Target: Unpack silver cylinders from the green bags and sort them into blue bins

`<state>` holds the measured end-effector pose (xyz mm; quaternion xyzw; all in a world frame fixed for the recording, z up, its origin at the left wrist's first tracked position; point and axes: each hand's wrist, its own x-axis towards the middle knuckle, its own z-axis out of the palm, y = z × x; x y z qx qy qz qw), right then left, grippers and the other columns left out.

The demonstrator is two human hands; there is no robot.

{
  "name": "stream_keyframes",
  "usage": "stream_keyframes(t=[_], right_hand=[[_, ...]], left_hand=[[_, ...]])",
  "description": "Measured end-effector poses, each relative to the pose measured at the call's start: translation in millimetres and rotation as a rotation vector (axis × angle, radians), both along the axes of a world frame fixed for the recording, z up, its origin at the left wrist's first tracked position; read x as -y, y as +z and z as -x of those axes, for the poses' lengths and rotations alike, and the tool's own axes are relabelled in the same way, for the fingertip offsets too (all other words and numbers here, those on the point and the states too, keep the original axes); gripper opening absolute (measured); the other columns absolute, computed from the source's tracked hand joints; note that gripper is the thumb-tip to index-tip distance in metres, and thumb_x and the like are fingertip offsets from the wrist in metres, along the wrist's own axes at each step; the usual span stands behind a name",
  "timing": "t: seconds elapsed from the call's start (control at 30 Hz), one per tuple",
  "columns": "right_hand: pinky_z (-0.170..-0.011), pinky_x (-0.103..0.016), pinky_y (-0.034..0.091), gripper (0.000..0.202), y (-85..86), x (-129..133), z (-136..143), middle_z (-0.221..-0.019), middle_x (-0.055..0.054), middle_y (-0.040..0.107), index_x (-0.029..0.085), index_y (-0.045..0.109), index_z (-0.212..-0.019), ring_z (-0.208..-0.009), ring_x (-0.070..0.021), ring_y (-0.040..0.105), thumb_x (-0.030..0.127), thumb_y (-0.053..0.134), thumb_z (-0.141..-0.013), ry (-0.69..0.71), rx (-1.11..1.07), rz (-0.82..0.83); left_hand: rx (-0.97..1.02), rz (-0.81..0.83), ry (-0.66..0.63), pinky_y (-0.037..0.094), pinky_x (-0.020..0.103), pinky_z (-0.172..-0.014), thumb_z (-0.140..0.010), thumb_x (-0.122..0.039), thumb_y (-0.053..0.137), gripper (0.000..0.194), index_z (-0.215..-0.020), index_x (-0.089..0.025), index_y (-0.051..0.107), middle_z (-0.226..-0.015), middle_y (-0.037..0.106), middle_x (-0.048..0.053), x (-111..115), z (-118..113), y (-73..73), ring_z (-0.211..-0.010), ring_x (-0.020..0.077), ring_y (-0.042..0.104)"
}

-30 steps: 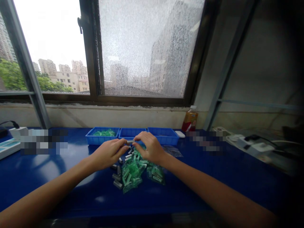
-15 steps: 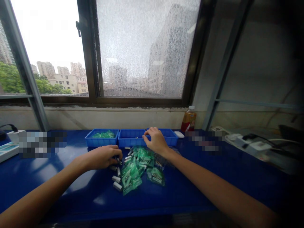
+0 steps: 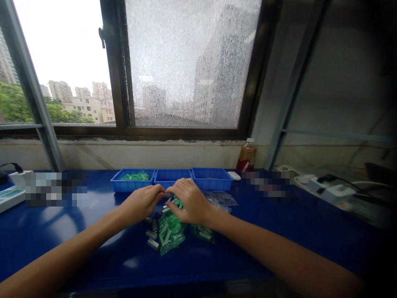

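My left hand (image 3: pixel 143 202) and my right hand (image 3: pixel 190 202) meet at the fingertips, just in front of the middle blue bin (image 3: pixel 172 175). The fingers of my left hand are pinched together; whatever they hold is hidden. My right hand is curled with thumb and forefinger towards the left fingertips, and its grip is too small to make out. Beneath the hands lies a heap of green plastic bags (image 3: pixel 172 234) with small metal parts inside. Several loose silver metal pieces (image 3: pixel 153 243) lie at the heap's left edge. A small clear bag of parts (image 3: pixel 203 234) is partly under my right wrist.
The left blue bin (image 3: pixel 116 184) holds green bags. The right blue bin (image 3: pixel 214 182) stands beside the middle one. Clear flat bags (image 3: pixel 221 198) lie behind my right wrist. A bottle (image 3: pixel 247 156), a white case (image 3: pixel 234 176) and power strips (image 3: pixel 335 191) are farther right.
My right hand has come from the bins down and left to meet my left hand. My left hand has risen slightly and moved right, away from the loose metal pieces.
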<state>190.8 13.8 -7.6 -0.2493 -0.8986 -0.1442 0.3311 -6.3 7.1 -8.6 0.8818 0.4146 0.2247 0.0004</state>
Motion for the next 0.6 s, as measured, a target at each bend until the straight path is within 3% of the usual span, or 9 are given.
stream_keyframes(t=[0.13,0.37,0.6], right_hand=[[-0.073,-0.033,0.034,0.018,-0.2,6,4,-0.083,-0.007,0.059,0.015,0.056,-0.091,-0.083,-0.0198,0.049,0.028,0.054,-0.079,0.029,-0.004,-0.025],[-0.069,-0.031,0.033,0.011,-2.1,-1,0,-0.079,-0.005,0.058,0.017,0.055,-0.084,-0.078,-0.0183,0.049,0.028,0.053,-0.081,-0.022,-0.061,-0.026],[-0.067,-0.031,0.033,0.013,1.7,0,-2,-0.079,-0.006,0.058,0.016,0.056,-0.083,-0.077,-0.0179,0.049,0.027,0.051,-0.083,-0.052,-0.086,-0.032]], left_hand=[[0.033,-0.040,-0.036,0.043,0.028,-0.064,-0.092,-0.027,0.027,0.024,-0.081,-0.018,0.046,-0.075,0.058,0.004,5,-7,-3.1,-0.069,0.0168,0.055],[0.109,-0.010,-0.051,0.044,0.029,-0.068,-0.092,-0.029,0.029,0.023,-0.086,-0.018,0.049,-0.079,0.060,0.003,9,-7,5.8,-0.074,0.0163,0.057],[0.184,-0.066,-0.062,0.045,0.028,-0.067,-0.089,-0.028,0.038,0.019,-0.102,-0.018,0.047,-0.082,0.060,0.003,15,-9,9.9,-0.075,0.0159,0.057]])
